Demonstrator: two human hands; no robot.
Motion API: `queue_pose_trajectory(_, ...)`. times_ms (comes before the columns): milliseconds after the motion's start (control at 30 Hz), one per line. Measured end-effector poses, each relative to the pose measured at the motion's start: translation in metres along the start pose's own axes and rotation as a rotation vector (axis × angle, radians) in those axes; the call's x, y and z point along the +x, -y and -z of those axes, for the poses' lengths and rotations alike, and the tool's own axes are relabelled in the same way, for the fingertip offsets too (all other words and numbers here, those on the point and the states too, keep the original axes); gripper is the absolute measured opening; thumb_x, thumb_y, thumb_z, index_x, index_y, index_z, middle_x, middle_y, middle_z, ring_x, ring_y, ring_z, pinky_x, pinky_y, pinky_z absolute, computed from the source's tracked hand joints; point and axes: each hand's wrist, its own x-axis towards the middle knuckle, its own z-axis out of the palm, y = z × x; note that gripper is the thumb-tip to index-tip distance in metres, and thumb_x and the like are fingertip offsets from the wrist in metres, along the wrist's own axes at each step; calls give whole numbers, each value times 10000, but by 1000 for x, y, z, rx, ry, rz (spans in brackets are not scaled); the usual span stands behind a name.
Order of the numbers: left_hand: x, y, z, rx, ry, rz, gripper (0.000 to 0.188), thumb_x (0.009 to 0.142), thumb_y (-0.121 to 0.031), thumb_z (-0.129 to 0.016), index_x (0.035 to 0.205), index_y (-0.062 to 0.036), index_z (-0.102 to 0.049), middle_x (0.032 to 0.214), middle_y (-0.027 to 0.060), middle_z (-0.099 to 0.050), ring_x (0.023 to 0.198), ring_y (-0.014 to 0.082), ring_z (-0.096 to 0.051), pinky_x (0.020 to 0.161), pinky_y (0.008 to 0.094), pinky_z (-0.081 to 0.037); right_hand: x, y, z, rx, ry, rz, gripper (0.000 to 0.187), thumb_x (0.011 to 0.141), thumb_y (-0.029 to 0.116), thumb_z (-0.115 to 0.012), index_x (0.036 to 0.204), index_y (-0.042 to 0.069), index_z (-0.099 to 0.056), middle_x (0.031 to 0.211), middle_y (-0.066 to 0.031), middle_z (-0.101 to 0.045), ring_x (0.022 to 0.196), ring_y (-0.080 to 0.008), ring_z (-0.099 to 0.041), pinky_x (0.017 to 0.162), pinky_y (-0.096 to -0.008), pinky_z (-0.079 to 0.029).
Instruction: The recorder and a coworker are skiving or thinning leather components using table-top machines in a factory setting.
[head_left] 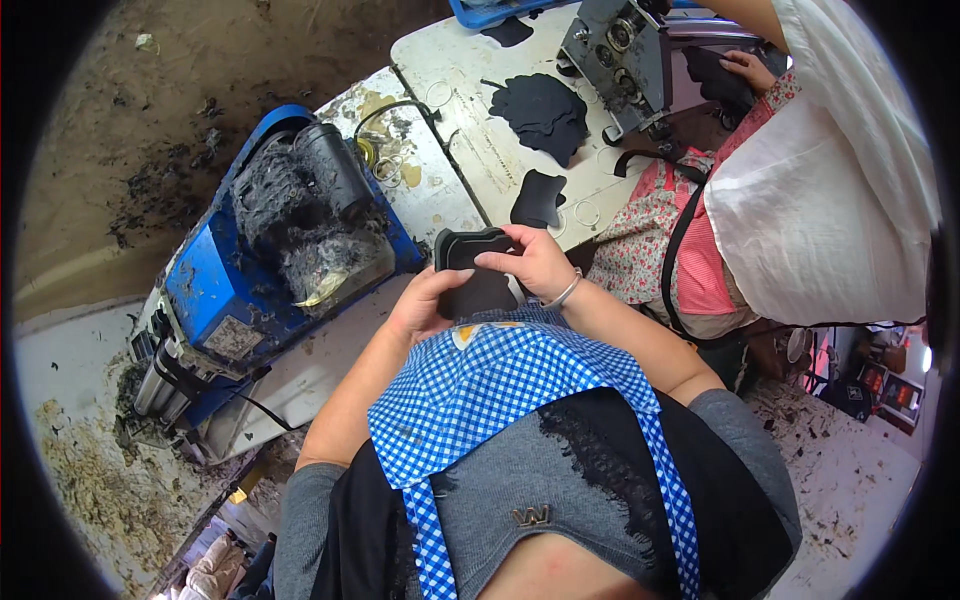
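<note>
Just in front of my checked apron, both hands hold a small stack of black, flat cut pieces [478, 294] with rounded corners. My left hand [428, 302] grips the stack's left side, thumb resting on top. On the right side my right hand [538, 266] holds the stack, its thumb laid across the upper face. The fingers beneath are mostly hidden. Beyond my right hand, a separate black cut piece [538, 199] lies on the white table [470, 150]. A larger loose pile of black pieces [545, 112] sits farther back.
Left of my hands stands a blue machine [215, 290] covered in dark fluff. A co-worker's hand [750, 72] holds black material beside a grey metal machine [618, 65] at the upper right. Pale rings [587, 213] lie on the table, and a blue tray [490, 14] is at its far edge.
</note>
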Motion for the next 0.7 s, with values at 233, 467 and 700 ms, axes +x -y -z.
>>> queue_pose_trajectory(233,1,4,-5,254,-151,-166,388,797,-114,-665,1143,-13,-524,1016,93,-608,862,194,-616,781,350,-516,-2,-6,6,41,-120,-181,243,731,195,-763,705,0,-621,623,-13,-582,561,-73,-525,514,-210,-429)
queue_pose_trajectory(467,-6,0,-5,87,-119,-90,372,804,-86,-651,1146,-9,-525,1012,112,-608,872,197,-616,774,339,-521,-6,-10,6,-123,-155,-44,282,790,222,-710,729,-42,-629,624,-31,-589,559,-87,-537,514,-227,-439)
queue_pose_trajectory(700,-2,4,4,317,-249,-148,348,804,-85,-648,1126,-13,-538,1007,102,-611,866,195,-616,749,333,-526,-12,0,2,164,-45,-83,256,822,119,-659,982,-72,-599,876,-94,-652,715,-125,-614,631,-237,-497)
